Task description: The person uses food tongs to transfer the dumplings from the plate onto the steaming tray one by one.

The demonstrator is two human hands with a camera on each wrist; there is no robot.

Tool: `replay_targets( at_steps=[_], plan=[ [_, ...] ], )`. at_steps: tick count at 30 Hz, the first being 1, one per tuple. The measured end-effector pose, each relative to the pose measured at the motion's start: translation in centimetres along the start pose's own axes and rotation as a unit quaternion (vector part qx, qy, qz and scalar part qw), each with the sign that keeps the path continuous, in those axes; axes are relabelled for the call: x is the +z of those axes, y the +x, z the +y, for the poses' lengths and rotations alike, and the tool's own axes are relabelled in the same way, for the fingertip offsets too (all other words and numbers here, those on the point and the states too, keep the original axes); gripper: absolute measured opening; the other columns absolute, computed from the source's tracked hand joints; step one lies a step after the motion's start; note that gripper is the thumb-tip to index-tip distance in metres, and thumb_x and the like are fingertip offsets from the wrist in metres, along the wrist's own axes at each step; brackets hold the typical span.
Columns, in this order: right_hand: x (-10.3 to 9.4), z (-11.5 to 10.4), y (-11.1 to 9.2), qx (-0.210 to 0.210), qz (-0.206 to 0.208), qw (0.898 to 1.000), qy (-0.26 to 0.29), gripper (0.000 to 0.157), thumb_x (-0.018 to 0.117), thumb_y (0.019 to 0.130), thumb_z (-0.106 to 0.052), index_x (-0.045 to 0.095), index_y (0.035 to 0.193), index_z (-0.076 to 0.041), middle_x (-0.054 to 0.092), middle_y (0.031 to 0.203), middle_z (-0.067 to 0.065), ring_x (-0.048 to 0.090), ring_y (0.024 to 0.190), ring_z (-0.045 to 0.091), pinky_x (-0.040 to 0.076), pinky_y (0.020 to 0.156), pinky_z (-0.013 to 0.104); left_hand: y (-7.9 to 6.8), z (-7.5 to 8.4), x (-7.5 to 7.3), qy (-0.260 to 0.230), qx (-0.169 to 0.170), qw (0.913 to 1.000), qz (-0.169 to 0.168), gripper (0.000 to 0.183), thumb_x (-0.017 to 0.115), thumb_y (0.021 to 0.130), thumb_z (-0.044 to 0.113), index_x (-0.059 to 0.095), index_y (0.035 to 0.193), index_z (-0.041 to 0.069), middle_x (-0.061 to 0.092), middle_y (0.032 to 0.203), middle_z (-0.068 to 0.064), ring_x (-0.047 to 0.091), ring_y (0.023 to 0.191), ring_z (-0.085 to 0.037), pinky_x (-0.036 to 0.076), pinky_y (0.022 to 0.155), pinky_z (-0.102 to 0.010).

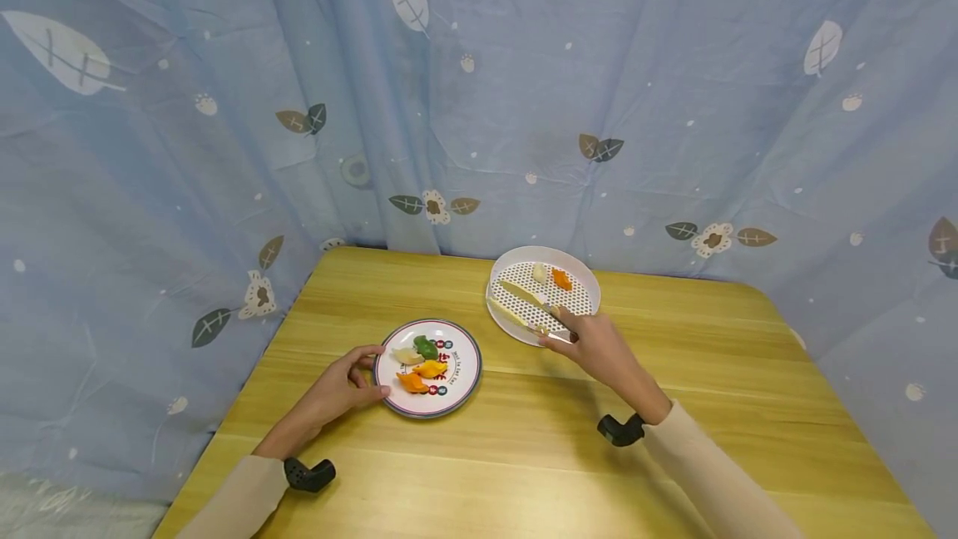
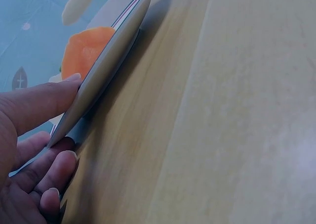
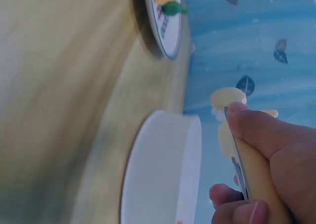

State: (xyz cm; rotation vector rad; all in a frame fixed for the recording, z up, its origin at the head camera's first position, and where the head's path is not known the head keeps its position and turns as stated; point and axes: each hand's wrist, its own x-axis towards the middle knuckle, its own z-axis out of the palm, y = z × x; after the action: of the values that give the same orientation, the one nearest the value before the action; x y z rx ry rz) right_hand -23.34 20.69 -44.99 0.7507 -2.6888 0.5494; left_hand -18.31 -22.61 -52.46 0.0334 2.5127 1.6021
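Observation:
At the left, my left hand (image 1: 337,389) holds the edge of a round white plate (image 1: 466,373) with printed lettering and a blue-red rim. Its thumb lies on the rim, and other fingers reach to the underside. White, green, yellow and orange dumplings (image 1: 430,369) sit together on the plate. My right hand (image 1: 599,348) grips a pair of tongs (image 1: 521,293) with pale yellow arms and metal parts. The tongs are spread over a white perforated tray (image 1: 545,253), where a white dumpling (image 1: 540,273) and an orange dumpling (image 1: 561,279) lie. I see nothing between the tong arms.
Both dishes rest on a wood-grain table (image 1: 479,481), the tray farther back and to the right of the plate. A blue patterned curtain (image 1: 509,106) hangs behind the table and along its sides. Each wrist carries a small black device (image 1: 621,431).

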Motion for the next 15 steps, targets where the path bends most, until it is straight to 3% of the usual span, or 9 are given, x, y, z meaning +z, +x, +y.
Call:
replay_targets(
  at_steps=[2, 7, 12, 15],
  plan=[
    [0.4, -0.5, -0.2, -0.012, 0.000, 1.000, 0.009, 0.049, 0.085, 0.085, -0.037, 0.075, 0.122, -0.007, 0.043, 0.061, -0.007, 0.037, 0.055, 0.008, 0.033, 0.052, 0.027, 0.0, 0.0, 0.0, 0.002, 0.001, 1.0000, 0.000, 0.070, 0.088, 0.084, 0.018, 0.054, 0.145, 0.013, 0.057, 0.122, -0.013, 0.047, 0.081, -0.024, 0.039, 0.062, -0.028],
    [1.4, -1.9, -0.9, -0.041, -0.009, 0.998, 0.037, 0.031, 0.086, 0.084, -0.036, 0.069, 0.100, -0.015, 0.045, 0.064, -0.006, 0.038, 0.058, 0.005, 0.035, 0.054, 0.025, -0.1, -0.1, 0.0, 0.003, -0.009, 1.0000, 0.002, 0.070, 0.089, 0.083, 0.020, 0.055, 0.144, 0.016, 0.058, 0.122, -0.012, 0.048, 0.082, -0.024, 0.039, 0.062, -0.028],
    [2.2, -3.3, -1.4, -0.056, -0.046, 0.995, 0.062, 0.029, 0.084, 0.086, -0.039, 0.065, 0.095, -0.018, 0.042, 0.062, -0.011, 0.037, 0.056, 0.001, 0.033, 0.052, 0.022, 0.0, 0.0, 0.0, 0.004, -0.012, 0.9999, 0.005, 0.071, 0.090, 0.082, 0.022, 0.055, 0.144, 0.017, 0.058, 0.124, -0.011, 0.049, 0.082, -0.025, 0.040, 0.061, -0.028],
    [2.5, -3.9, -1.6, -0.071, -0.056, 0.993, 0.073, 0.029, 0.084, 0.086, -0.038, 0.064, 0.090, -0.017, 0.047, 0.064, -0.006, 0.039, 0.058, 0.002, 0.035, 0.054, 0.022, 0.1, -0.1, 0.0, 0.003, -0.010, 0.9999, 0.004, 0.071, 0.090, 0.082, 0.022, 0.055, 0.144, 0.017, 0.058, 0.123, -0.011, 0.049, 0.082, -0.024, 0.040, 0.062, -0.028]
  ],
)
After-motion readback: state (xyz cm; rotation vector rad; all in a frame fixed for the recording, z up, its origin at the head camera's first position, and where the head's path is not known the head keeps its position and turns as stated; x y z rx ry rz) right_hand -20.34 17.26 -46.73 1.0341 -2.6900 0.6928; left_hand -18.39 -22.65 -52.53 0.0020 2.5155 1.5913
